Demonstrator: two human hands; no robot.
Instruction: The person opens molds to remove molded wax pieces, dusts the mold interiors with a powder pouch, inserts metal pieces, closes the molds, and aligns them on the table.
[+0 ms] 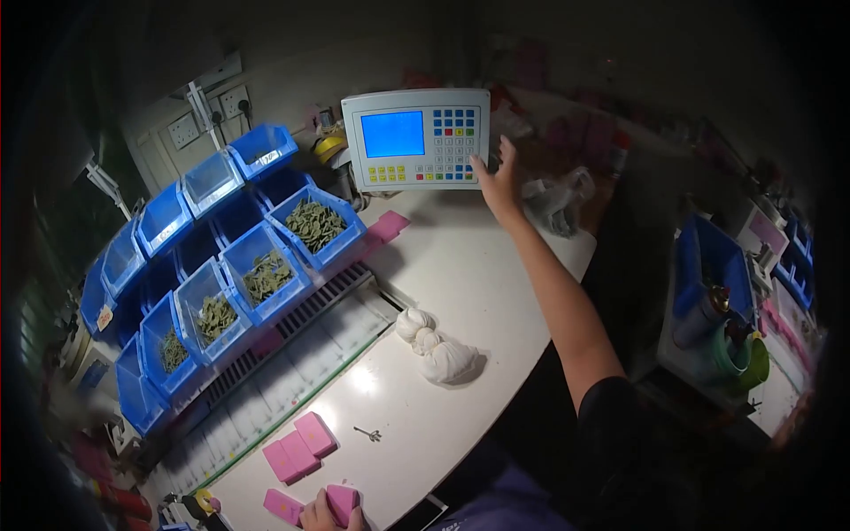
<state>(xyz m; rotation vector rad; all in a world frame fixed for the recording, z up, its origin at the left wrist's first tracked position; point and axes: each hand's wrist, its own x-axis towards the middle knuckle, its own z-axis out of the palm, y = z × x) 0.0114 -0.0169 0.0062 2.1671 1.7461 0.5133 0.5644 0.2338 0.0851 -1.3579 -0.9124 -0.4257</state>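
Observation:
My right hand (501,183) reaches up to the right edge of a grey control panel (426,160) with a lit blue screen and coloured keys. Its fingers are apart and hold nothing; the thumb is at the lower right keys, and I cannot tell whether it presses one. At the bottom edge, partly cut off, my left hand (320,514) is closed around a pink block (342,503). Beside that hand lies another pink piece (282,506). More pink blocks (299,447) sit together just above it on the white table (398,460).
Blue bins (252,274) stand in tiers at left, several holding small grey-green pieces. A tied white cloth bag (438,350) and a small metal key-like item (367,434) lie on the table. A clear plastic bag (560,202) is behind my right forearm. Another cluttered bench (691,354) stands right.

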